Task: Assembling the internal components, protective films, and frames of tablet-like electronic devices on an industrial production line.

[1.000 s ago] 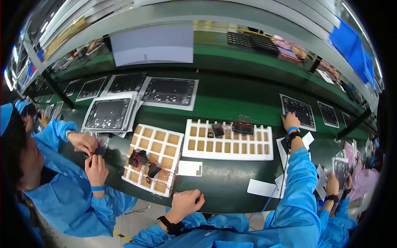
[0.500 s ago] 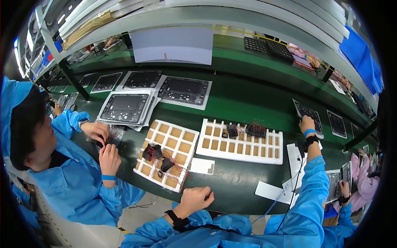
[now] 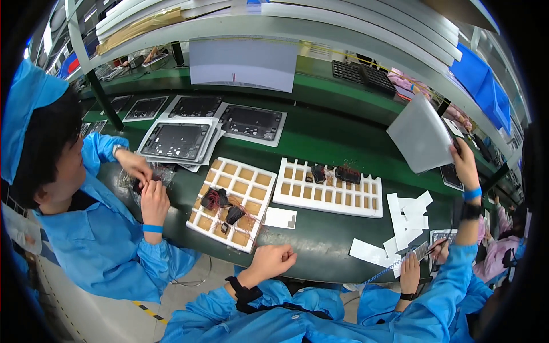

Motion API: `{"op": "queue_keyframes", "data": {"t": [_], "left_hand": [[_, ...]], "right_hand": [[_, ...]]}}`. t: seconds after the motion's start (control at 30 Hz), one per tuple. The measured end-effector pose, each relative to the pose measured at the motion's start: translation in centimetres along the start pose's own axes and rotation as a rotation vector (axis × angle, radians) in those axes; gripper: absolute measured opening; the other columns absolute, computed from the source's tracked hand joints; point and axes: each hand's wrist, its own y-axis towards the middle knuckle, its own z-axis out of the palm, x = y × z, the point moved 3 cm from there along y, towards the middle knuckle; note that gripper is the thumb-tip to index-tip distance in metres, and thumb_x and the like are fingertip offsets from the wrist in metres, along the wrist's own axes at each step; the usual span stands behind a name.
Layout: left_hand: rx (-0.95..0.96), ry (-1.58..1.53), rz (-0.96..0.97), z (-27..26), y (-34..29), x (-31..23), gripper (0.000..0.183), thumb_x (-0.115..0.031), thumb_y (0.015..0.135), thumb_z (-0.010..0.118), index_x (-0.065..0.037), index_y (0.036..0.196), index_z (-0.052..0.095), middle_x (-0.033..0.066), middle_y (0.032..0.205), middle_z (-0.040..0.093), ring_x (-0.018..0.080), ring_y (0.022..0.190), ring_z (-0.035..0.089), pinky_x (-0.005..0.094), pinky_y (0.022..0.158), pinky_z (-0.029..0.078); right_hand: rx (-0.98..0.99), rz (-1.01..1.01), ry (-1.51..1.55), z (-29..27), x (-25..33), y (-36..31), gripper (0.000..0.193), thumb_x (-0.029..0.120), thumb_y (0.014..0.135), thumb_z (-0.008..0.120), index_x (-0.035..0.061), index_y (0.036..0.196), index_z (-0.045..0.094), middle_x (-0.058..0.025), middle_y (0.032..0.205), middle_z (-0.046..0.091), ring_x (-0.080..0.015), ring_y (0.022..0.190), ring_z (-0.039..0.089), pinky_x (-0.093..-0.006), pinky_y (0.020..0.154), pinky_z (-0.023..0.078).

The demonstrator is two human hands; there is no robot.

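Grey-faced tablet housing (image 3: 420, 137) is now being tilted up higher over the green bench (image 3: 337, 134), pinched by the right hand (image 3: 466, 164); the left hand (image 3: 271, 262) is being held curled

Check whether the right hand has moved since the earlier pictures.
Yes: against the white divided tray nearer it, the right hand has moved farther right, and now holds a tilted panel.

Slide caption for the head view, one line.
Right hand holds up a grey panel; left hand, loosely curled, near a white divided tray.
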Motion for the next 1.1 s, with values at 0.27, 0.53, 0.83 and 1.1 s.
{"op": "queue_keyframes", "data": {"t": [0.27, 0.53, 0.83, 1.1], "left_hand": [[0.507, -2.113, -0.348, -6.0, 4.4, -6.9, 0.063, -0.052, 0.105, 0.050, 0.000, 0.141, 0.053, 0.0197, 0.137, 0.062, 0.0241, 0.122, 0.062, 0.0377, 0.105, 0.049], [0.220, -1.414, -0.612, -7.2, 0.6, -8.2, 0.039, -0.002, 0.093, 0.062, 0.000, 0.132, 0.057, 0.0101, 0.117, 0.066, 0.0181, 0.106, 0.066, 0.0339, 0.096, 0.054], [0.184, -1.536, -0.810, -0.4, -1.5, 0.5, 0.056, 0.003, 0.097, 0.058, -0.003, 0.150, 0.039, 0.0121, 0.138, 0.057, 0.0219, 0.123, 0.059, 0.0368, 0.102, 0.052], [0.311, -1.517, -0.868, 2.5, -3.0, -0.7, 0.060, 0.005, 0.097, 0.058, -0.003, 0.152, 0.035, 0.0139, 0.140, 0.055, 0.0251, 0.124, 0.060, 0.0407, 0.102, 0.053]], "right_hand": [[0.157, -0.517, -0.235, -4.4, 23.4, -19.4, 0.019, 0.011, 0.088, 0.069, -0.0023, 0.099, 0.062, -0.0205, 0.094, 0.061, -0.0394, 0.088, 0.060, -0.0433, 0.074, 0.048], [0.617, -0.371, 0.218, 0.3, 27.3, -28.1, 0.036, 0.004, 0.082, 0.071, 0.0098, 0.117, 0.069, -0.0160, 0.112, 0.066, -0.0354, 0.092, 0.066, -0.0432, 0.078, 0.055], [0.626, 0.647, 0.611, 13.1, 22.9, -31.7, 0.027, 0.024, 0.093, 0.074, -0.0002, 0.102, 0.066, -0.0170, 0.083, 0.070, -0.0245, 0.074, 0.070, -0.0333, 0.064, 0.051], [0.486, 0.833, 0.783, 13.2, 21.4, -37.5, 0.035, 0.026, 0.097, 0.072, -0.0056, 0.109, 0.063, -0.0039, 0.077, 0.067, -0.0089, 0.067, 0.062, -0.0247, 0.058, 0.047]]}}
